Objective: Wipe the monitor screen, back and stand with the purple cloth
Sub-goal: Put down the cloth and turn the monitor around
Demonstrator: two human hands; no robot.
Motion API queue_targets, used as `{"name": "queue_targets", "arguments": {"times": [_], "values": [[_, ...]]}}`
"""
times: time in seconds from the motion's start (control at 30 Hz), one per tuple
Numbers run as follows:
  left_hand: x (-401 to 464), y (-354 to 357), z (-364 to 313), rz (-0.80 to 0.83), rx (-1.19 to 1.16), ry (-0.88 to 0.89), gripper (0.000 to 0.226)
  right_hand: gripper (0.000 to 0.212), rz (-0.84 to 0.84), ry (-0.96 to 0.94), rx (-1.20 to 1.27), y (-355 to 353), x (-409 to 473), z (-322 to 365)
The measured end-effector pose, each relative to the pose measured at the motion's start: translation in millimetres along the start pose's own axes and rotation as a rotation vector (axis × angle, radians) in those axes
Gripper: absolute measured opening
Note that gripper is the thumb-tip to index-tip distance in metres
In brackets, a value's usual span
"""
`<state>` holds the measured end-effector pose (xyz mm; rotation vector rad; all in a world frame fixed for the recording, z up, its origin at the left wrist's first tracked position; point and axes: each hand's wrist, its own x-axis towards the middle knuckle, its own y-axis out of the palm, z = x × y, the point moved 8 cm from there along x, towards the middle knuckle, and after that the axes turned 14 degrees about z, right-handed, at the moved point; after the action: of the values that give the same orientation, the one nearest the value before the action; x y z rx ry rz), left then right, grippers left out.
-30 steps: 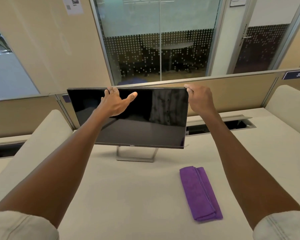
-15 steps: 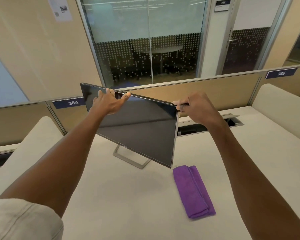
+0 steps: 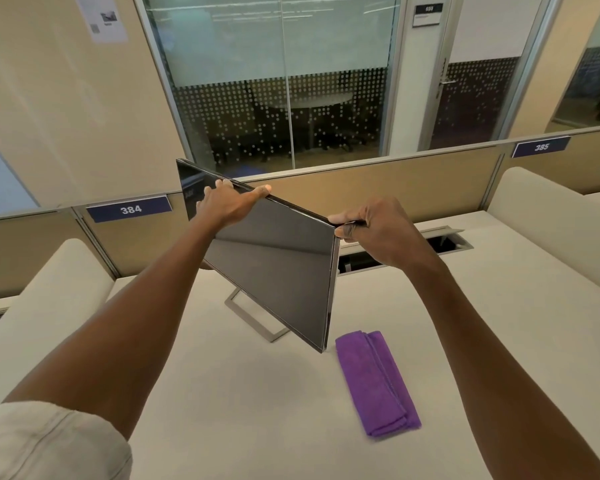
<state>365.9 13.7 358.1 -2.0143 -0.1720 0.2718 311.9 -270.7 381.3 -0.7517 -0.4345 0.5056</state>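
The left hand (image 3: 230,206) grips the top edge of the thin black flat-panel monitor (image 3: 274,261), fingers curled over it and thumb lying along the edge. The monitor stands angled on its silver open-frame stand (image 3: 253,315) on the cream desk (image 3: 222,393). The right hand (image 3: 374,230) pinches the monitor's upper right corner. The folded purple microfibre cloth (image 3: 376,382) lies on the desk just right of the monitor's lower corner.

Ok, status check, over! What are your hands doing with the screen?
Left hand grips monitor top edge; right hand pinches its top right corner. Monitor angled on its stand. Purple cloth folded on desk, untouched. Nothing in the way.
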Motion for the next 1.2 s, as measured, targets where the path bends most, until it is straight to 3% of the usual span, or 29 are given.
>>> {"name": "queue_targets", "arguments": {"times": [0.23, 0.43, 0.63, 0.77, 0.93, 1.2], "values": [[9.0, -1.7, 9.2, 0.019, -0.045, 0.009, 0.128, 0.027, 0.021, -0.039, 0.175, 2.4, 1.4, -1.9], [7.3, -12.2, 6.0, -0.003, 0.018, 0.067, 0.074, 0.026, 0.130, -0.095, 0.397, 24.8, -0.4, 20.4], [-2.8, -18.0, 13.0, 0.057, 0.123, 0.076, 0.064, 0.026, 0.204, -0.159, 0.436, 49.5, -2.9, 47.0], [-13.5, -18.3, 7.1, 0.082, 0.166, 0.098, 0.039, 0.025, 0.216, -0.183, 0.412, 58.7, -5.5, 56.6], [-18.9, -18.1, 7.0, 0.121, 0.089, 0.122, 0.057, 0.027, 0.200, -0.202, 0.391, 60.1, -9.3, 60.4], [-22.6, -21.0, 3.9, 0.143, 0.062, 0.133, 0.055, 0.022, 0.106, -0.344, 0.330, 78.3, -12.5, 82.6]]}}
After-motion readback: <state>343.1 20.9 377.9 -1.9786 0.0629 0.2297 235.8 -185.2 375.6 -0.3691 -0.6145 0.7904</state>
